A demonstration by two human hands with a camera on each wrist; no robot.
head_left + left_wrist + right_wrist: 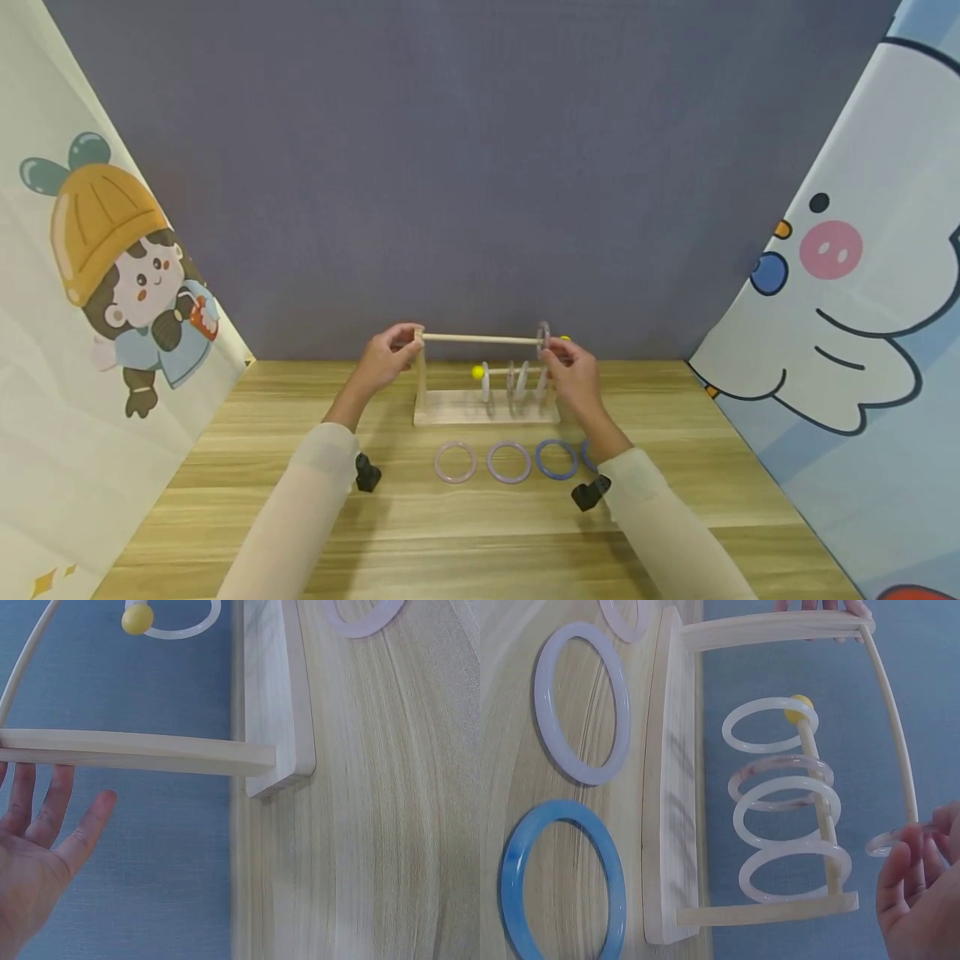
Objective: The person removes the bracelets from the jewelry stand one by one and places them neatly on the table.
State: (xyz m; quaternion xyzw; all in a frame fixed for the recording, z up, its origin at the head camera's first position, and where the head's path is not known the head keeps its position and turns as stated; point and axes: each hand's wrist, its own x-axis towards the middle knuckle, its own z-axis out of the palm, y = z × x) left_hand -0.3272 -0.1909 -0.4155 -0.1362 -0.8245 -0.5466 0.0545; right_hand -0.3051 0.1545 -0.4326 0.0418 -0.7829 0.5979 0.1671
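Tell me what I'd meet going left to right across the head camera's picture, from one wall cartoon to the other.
Orange-hatted cartoon figure → left hand → left wooden post → lower yellow ball → held ring → right hand → white, pink-nosed cartoon.

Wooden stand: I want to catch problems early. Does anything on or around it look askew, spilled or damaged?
Nothing stands out. The stand sits upright, the rings on its lower rod hang without visible breaks, and the loose rings lie flat in front. The rightmost one is partly hidden, so I can't check it fully.
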